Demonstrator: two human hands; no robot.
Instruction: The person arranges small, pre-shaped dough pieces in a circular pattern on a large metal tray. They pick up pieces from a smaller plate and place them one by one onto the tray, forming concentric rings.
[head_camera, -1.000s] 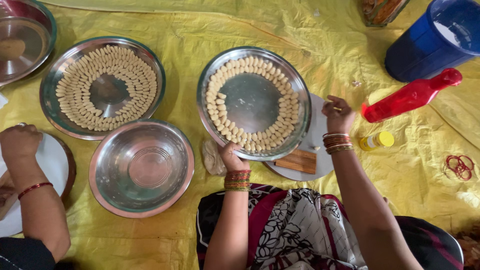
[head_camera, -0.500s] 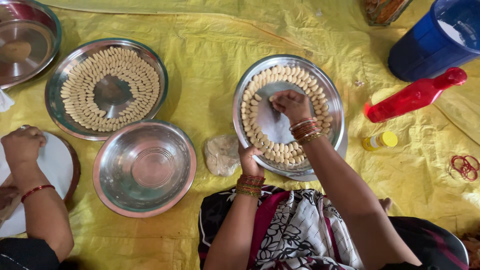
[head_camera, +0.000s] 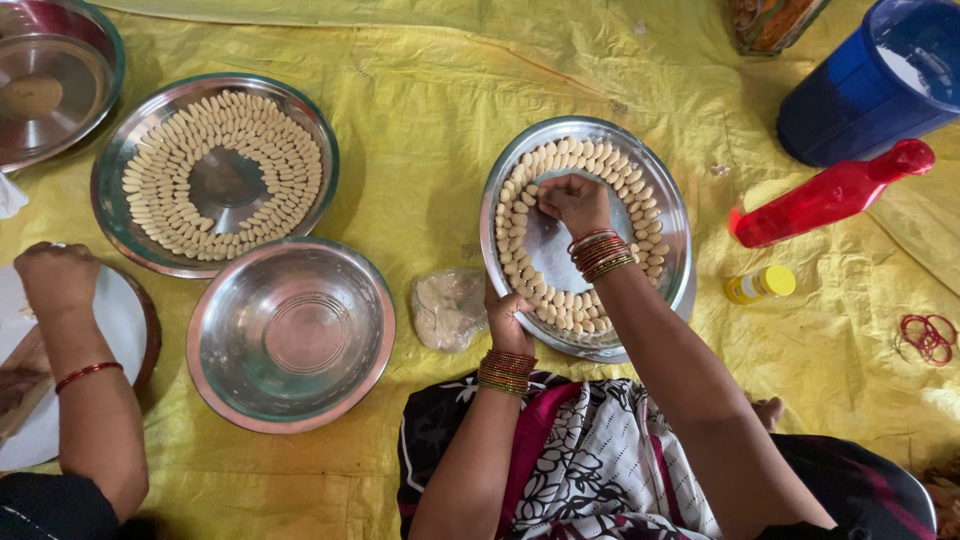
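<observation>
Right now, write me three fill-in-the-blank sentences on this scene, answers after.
1. The right hand rests inside the round steel ____ of pale dough pieces.
2. The left hand grips that tray's near ____.
3. The empty steel bowl sits on a ____ sheet.

Answers: tray; rim; yellow

Steel plate sits dead centre on the floor cloth, dough pieces ringed inside it. Left of it lies a dough lump, then an empty bowl. Behind the bowl, a second filled plate. To the right: a small jar, a bottle, and a jug behind.
</observation>
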